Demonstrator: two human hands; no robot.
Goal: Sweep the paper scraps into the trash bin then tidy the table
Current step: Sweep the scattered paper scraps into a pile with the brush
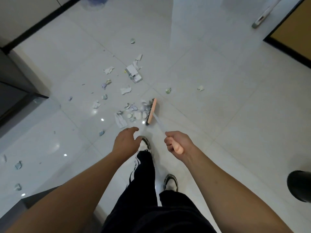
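A broom with an orange head [152, 111] and dark bristles rests on the white tiled floor, its thin pale shaft running back to an orange grip. My right hand [176, 143] is shut on that grip. Against the bristles' left side lies a heap of crumpled paper scraps [134, 111]. More paper scraps [133, 71] are strewn further out and to the left. My left hand [126, 142] hovers open and empty above my left shoe, apart from the broom.
A black round bin [299, 187] stands at the right edge. A dustpan handle [265, 12] leans at top right beside a dark-framed door [291, 37]. Dark furniture [15, 91] lines the left side; a dark table corner [20, 206] shows at bottom left. Stray scraps [18, 165] lie far left.
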